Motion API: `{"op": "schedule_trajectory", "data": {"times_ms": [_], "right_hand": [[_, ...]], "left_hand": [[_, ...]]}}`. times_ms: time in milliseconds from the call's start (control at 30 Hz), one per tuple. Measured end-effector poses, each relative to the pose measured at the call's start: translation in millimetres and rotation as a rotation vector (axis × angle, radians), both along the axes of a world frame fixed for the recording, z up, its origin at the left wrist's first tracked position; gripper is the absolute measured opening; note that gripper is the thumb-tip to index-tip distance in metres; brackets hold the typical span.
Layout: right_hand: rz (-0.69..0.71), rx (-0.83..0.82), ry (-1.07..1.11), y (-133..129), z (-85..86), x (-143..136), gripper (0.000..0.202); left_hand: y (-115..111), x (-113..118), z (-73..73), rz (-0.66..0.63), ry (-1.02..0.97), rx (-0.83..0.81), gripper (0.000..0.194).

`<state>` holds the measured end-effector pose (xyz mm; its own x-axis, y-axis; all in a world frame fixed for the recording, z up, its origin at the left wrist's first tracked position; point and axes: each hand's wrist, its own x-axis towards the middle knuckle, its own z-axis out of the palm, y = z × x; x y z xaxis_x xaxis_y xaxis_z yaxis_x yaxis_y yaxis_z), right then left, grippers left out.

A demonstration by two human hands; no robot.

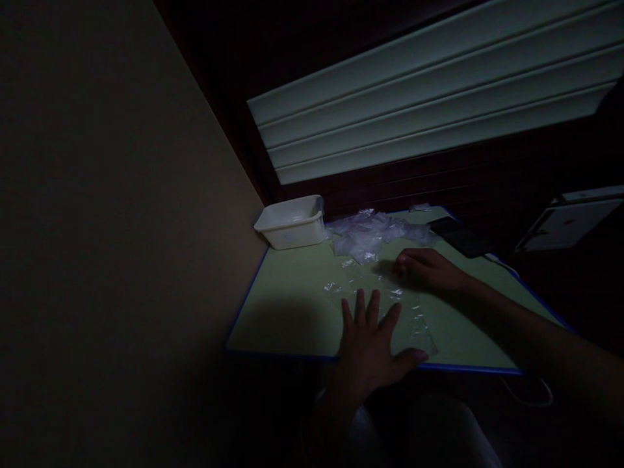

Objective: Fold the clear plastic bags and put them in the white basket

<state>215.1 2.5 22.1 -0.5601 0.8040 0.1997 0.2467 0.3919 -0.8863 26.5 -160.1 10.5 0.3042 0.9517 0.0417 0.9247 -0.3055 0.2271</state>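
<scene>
"Head view, near edge first: what are the hands doing?"

"The left hand (368,351) has its fingers spread, clasping nothing, seemingly laid over the clear plastic film (397,296). That lies on the table (273,305), from the hand's twelve o'clock round to its three."

"What could spoil it?"

"Uneven pressure, I'd judge: if the palm slid, thin film could crease or skid."

"And the right hand (429,266)?"

"At one o'clock, fingers curled; too dark to tell whether they pinch anything. Tugging film against the other palm might stretch or tear it."

"Farther out?"

"A plastic heap (363,234) at twelve, close enough to tangle with the film if dragged. Just beside it, at eleven, a white bin (297,231)."
</scene>
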Motion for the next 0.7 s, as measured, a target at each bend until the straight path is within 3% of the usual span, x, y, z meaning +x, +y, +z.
{"op": "schedule_trajectory", "data": {"times_ms": [133, 400, 633, 700], "right_hand": [[-0.009, 0.029, -0.05, 1.8, -2.4, 0.5, 0.051], [0.11, 0.035, -0.116, -4.1, 1.4, -1.5, 0.047], [-0.2, 0.083, -0.134, 8.5, -10.7, -7.8, 0.04], [-0.211, 0.124, -0.227, 18.6, -12.8, -12.4, 0.037]], "left_hand": [[0.0, -0.3, -1.6, 0.001, -0.013, 0.006, 0.086], [0.1, 1.0, -0.1, 0.004, -0.03, -0.009, 0.091], [0.0, 0.1, 4.7, -0.008, -0.033, -0.054, 0.088], [-0.4, -0.2, 5.7, -0.007, -0.025, -0.056, 0.087]]}}
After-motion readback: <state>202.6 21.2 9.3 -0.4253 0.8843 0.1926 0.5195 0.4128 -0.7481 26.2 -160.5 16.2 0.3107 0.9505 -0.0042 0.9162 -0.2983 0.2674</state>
